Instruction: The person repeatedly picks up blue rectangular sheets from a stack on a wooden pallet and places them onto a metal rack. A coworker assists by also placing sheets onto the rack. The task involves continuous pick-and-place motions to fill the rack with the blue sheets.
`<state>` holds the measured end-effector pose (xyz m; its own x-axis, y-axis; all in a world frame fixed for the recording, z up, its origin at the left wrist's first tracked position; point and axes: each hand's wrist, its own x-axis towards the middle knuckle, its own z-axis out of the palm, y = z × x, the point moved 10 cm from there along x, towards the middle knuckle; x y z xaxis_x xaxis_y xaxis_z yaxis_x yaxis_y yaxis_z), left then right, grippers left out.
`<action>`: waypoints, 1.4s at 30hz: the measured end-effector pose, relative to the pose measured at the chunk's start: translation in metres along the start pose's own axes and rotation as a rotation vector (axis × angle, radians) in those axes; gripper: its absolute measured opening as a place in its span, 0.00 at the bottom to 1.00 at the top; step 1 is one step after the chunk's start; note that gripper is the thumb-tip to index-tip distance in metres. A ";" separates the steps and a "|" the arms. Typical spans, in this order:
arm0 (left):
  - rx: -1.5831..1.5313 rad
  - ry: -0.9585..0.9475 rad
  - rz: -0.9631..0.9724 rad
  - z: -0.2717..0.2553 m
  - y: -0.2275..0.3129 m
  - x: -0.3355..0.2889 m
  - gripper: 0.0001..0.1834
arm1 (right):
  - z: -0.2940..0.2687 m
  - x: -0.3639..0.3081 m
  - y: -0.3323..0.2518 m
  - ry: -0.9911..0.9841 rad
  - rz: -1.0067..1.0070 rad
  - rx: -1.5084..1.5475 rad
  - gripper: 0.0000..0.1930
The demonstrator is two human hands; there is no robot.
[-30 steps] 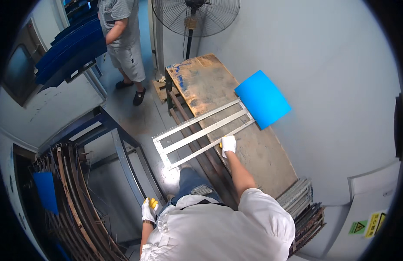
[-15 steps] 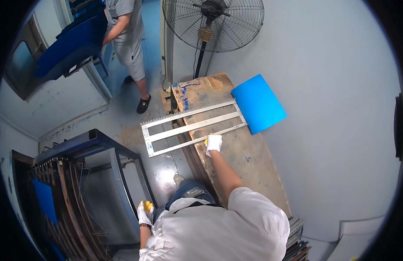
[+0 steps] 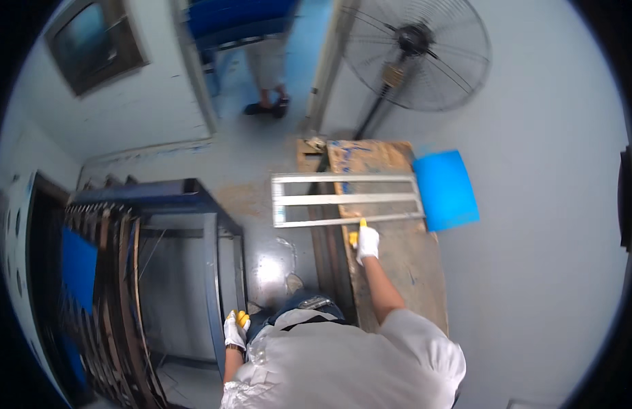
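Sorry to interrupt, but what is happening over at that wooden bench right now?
A person in white-and-yellow gloves stands at a worn wooden bench. Their right hand grips the near edge of a long metal frame that lies across the bench and overhangs its left side. A blue panel lies at the frame's right end. The left hand hangs low beside a blue steel rack. Another person stands further off, near a pedestal fan.

metal frame swung level, blue panel now square
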<state>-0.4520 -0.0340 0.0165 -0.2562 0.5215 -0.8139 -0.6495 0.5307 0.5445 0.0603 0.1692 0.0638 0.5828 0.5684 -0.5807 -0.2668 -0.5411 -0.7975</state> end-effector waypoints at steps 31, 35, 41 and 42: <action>-0.280 0.077 0.281 -0.178 0.157 -0.124 0.14 | 0.523 -0.644 -0.108 -1.615 -1.298 -0.450 0.14; -0.408 -0.163 0.409 -0.115 0.242 -0.140 0.19 | 0.445 -0.573 -0.143 -1.473 -1.082 -0.529 0.11; -0.156 -0.625 0.727 0.015 0.331 -0.140 0.21 | 0.301 -0.473 -0.167 -1.453 -1.285 -0.377 0.17; 0.202 -0.447 0.885 0.026 0.328 -0.129 0.20 | 0.272 -0.472 -0.171 -1.202 -1.732 -0.630 0.16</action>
<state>-0.6136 0.0900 0.3053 -0.2685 0.9629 0.0272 -0.2120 -0.0866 0.9734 -0.3784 0.1620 0.4298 -0.7773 0.4451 0.4446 0.1999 0.8448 -0.4963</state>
